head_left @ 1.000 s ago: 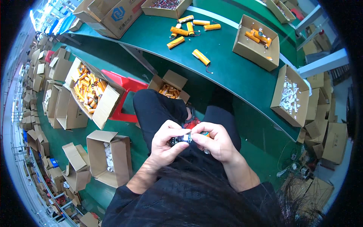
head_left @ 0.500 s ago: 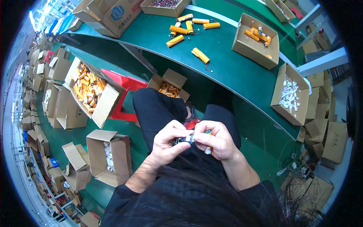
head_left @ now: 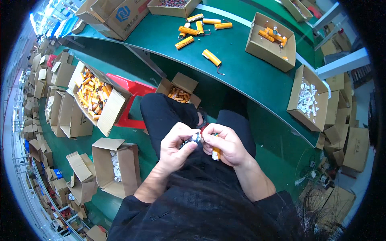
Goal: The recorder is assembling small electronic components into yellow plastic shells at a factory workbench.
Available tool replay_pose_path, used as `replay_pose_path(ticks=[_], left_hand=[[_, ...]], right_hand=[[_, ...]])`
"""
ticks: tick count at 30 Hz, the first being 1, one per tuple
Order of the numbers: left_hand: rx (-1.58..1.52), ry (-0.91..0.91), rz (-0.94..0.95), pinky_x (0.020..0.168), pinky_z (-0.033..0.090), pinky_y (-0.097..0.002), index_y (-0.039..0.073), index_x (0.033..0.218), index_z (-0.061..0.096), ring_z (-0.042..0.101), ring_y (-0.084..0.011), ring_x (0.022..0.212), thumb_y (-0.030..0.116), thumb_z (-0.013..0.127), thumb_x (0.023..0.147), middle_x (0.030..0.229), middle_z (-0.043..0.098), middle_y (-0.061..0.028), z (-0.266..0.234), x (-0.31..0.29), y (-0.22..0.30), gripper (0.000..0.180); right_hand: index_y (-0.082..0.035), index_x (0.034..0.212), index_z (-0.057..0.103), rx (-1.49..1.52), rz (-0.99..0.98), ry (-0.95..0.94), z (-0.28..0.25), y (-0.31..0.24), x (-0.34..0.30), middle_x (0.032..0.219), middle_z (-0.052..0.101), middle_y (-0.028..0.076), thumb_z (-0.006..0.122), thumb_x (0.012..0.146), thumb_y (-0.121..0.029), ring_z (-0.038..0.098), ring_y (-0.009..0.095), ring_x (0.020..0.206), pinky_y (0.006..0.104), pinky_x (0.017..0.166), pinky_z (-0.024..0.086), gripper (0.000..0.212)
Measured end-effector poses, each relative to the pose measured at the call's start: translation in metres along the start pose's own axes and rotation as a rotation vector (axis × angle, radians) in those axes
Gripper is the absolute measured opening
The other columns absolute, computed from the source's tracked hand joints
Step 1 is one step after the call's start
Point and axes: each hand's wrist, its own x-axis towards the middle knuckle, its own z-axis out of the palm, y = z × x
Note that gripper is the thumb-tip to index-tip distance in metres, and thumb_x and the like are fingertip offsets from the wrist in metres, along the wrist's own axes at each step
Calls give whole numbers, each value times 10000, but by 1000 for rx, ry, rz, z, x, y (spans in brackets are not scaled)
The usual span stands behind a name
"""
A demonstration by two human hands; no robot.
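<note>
Dark part (head_left: pixel 187 141) and orange cylinder (head_left: pixel 216 154) held in front of the black top (head_left: pixel 201 193).
The dark part is pinched between thumb and fingers of the left hand (head_left: pixel 173 146), nearly closed; the orange cylinder is gripped in the curled right hand (head_left: pixel 227 145). Both are judged light, stiff and rather smooth, best taken by the sides, clear of the ends. Most of each is covered by fingers; whether the two touch cannot be made out.

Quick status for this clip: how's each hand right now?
Left hand: closed, pinching a small dark part.
Right hand: closed, holding an orange cylinder.
</note>
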Motion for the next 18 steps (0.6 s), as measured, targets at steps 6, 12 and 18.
replay_pose_path(ticks=[6, 12, 18], left_hand=[[78, -48, -9, 782, 405, -257, -20, 1173, 671, 504, -180, 877, 72, 701, 896, 1023, 560, -116, -4, 0, 3, 294], [53, -38, -16, 784, 406, -266, -16, 1166, 678, 503, -182, 874, 76, 707, 893, 1018, 565, -114, -3, 0, 4, 289], [80, -33, -3, 782, 402, -267, -13, 1161, 683, 502, -181, 873, 80, 711, 892, 1013, 569, -114, -3, 1, 3, 286]], right_hand=[[-36, 926, 658, -188, -46, -24, -6, -9, -6, 728, 590, 29, 622, 959, -49, 501, 80, 615, 202, 570, 383, 51], [-37, 919, 663, -304, -128, 43, -3, -8, -4, 727, 590, 18, 622, 956, -48, 499, 74, 627, 199, 577, 378, 56], [-37, 919, 667, -353, -138, 61, 2, -11, -6, 727, 588, 10, 625, 953, -45, 489, 69, 628, 197, 579, 370, 54]])
